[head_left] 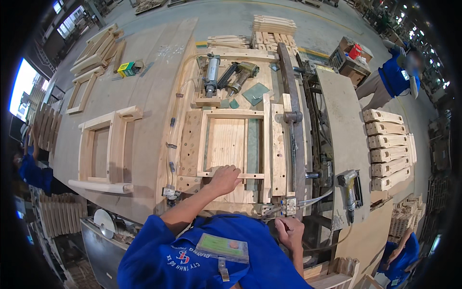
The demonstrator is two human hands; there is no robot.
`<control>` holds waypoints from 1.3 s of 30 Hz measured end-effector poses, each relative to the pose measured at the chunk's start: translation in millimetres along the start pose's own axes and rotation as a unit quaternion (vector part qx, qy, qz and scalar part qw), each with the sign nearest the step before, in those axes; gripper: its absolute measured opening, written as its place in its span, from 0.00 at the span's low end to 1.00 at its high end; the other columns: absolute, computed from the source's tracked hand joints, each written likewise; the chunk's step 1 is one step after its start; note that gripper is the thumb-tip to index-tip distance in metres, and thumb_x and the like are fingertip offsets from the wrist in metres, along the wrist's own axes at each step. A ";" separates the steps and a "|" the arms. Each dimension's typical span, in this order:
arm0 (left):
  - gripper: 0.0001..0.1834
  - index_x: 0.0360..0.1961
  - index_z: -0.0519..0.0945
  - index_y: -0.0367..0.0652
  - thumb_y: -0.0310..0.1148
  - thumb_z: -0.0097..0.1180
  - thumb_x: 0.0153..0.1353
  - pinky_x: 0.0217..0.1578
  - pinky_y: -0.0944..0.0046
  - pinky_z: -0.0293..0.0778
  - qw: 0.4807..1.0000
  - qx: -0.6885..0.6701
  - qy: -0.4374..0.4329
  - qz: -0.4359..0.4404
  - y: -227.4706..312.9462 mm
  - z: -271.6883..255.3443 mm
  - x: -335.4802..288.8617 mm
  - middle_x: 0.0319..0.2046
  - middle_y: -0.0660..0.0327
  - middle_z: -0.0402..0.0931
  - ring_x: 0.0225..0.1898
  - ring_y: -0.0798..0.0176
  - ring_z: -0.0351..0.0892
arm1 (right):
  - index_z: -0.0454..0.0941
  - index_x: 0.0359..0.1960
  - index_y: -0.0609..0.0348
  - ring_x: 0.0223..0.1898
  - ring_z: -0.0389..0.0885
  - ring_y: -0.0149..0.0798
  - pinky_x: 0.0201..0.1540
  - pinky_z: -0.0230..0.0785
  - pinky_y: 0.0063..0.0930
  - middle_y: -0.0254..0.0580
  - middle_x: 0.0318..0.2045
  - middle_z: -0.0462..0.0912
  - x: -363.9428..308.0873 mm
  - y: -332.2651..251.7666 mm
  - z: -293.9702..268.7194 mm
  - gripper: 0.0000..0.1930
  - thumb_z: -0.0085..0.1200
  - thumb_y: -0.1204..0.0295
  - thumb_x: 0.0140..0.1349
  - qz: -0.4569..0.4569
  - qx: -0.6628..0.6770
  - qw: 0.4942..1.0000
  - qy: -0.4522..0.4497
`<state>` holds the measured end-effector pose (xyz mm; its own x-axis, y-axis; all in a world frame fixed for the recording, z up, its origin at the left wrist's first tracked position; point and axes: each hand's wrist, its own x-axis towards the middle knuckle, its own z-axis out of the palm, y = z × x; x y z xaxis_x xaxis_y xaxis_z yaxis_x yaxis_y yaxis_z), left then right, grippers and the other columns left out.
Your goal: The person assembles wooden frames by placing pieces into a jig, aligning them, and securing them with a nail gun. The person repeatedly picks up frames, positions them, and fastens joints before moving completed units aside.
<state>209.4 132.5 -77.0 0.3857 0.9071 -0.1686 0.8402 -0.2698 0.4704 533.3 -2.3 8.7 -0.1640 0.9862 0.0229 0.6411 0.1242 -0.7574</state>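
Observation:
A pale rectangular wooden frame (203, 144) lies in a clamping jig on the bench. My left hand (225, 180) is closed over its near rail, with the fingers bent toward the inside. My right hand (289, 231) is curled closed just below a small metal air valve (290, 206) at the jig's near right corner. What its fingers hold, if anything, is hidden. Along the frame's right side stands a wooden block with holes (278, 144), next to a long steel bar (290, 86) with a clamp screw.
Beyond the frame lie nail guns (244, 77) and an air cylinder (211, 74). Another nail gun (350, 195) rests on the right board. An assembled wooden frame (110, 144) and a green-yellow box (129, 69) sit left. Stacked slats (387, 149) stand right; people work nearby.

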 end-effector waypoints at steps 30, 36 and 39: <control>0.27 0.44 0.83 0.33 0.49 0.73 0.59 0.35 0.54 0.78 0.931 -0.338 0.045 0.130 53.3 -243.8 -52.8 0.30 0.50 0.84 0.33 0.51 0.85 | 0.63 0.77 0.68 0.75 0.65 0.58 0.77 0.57 0.46 0.66 0.73 0.67 263.0 -27.4 -43.1 0.41 0.67 0.80 0.61 -0.237 -0.204 0.949 0.042; 0.25 0.45 0.86 0.32 0.48 0.72 0.63 0.37 0.61 0.78 0.864 -0.459 0.200 0.053 22.2 -303.4 -171.1 0.34 0.59 0.87 0.36 0.65 0.84 | 0.69 0.66 0.72 0.50 0.81 0.58 0.54 0.74 0.44 0.62 0.52 0.80 331.8 -103.1 -22.6 0.25 0.55 0.70 0.71 -0.405 -0.045 0.913 0.011; 0.20 0.51 0.85 0.35 0.43 0.66 0.70 0.46 0.61 0.80 0.845 -0.389 0.366 -0.001 -14.6 -316.4 -224.5 0.44 0.59 0.87 0.45 0.65 0.84 | 0.74 0.57 0.67 0.39 0.83 0.59 0.45 0.75 0.47 0.57 0.41 0.82 347.2 -194.9 14.7 0.20 0.56 0.64 0.72 -0.456 -0.072 0.887 0.015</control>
<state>-10.1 35.0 228.0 -0.1944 0.9407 0.2780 0.2255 -0.2329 0.9460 340.4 314.3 154.7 -0.6452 0.4697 0.6027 0.3414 0.8828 -0.3225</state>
